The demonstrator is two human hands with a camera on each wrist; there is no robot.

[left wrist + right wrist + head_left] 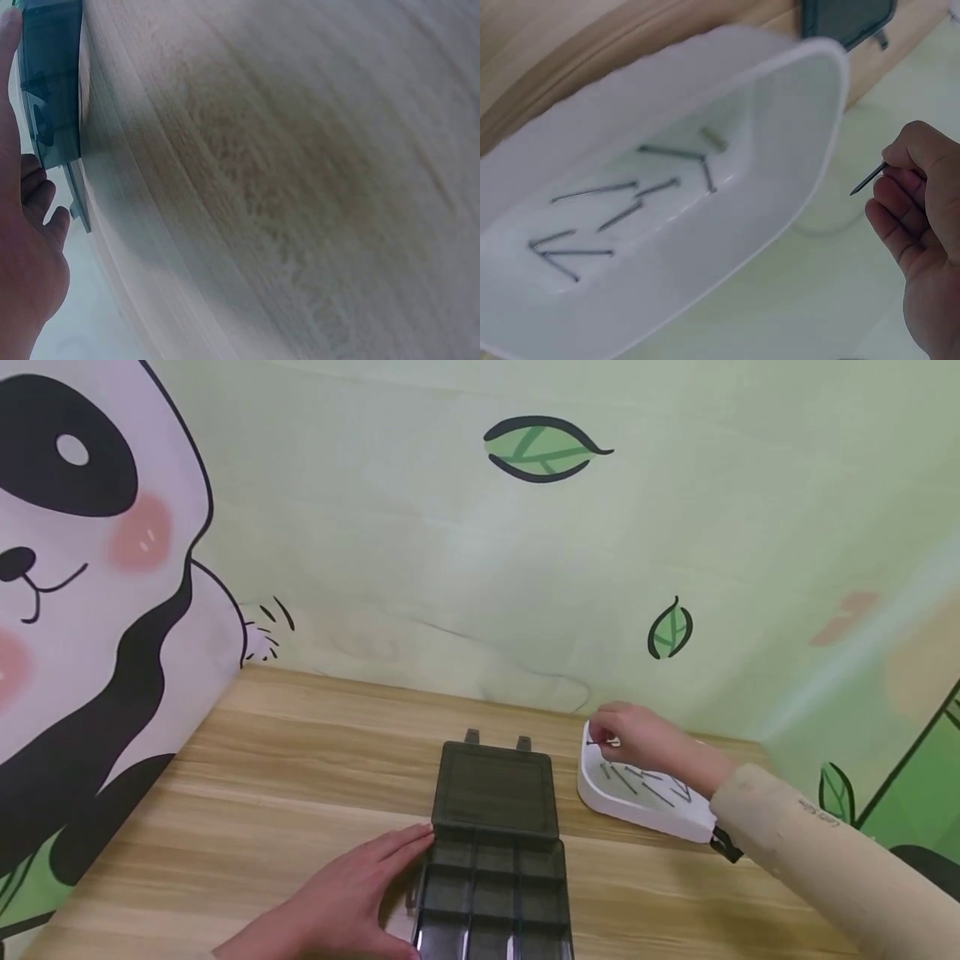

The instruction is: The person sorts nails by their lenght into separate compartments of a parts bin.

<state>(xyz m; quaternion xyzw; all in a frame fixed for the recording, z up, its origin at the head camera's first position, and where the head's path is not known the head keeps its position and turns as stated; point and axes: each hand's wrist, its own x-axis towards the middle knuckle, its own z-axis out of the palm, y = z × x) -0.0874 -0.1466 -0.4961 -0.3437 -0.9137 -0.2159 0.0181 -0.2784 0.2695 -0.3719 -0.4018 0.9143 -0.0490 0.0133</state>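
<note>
My right hand [637, 739] pinches a nail [868, 180] between thumb and forefinger, point outward, above the far left end of a white bin [637, 810]. Several loose nails [592, 192] lie scattered on the bin's floor, with a short yellowish piece [713, 139] among them. My left hand [352, 889] rests against the left side of a dark translucent divided box [492, 881], its fingers extended along the edge. The box's lid [493, 789] is folded back flat on the table, its two latches pointing away. No contents can be made out in the visible compartments.
The wood-grain table [315, 735] runs back to a wall covering [375, 527] printed with a panda and leaves. A black piece [726, 845] sticks out at the bin's near right corner, under my right sleeve [817, 852].
</note>
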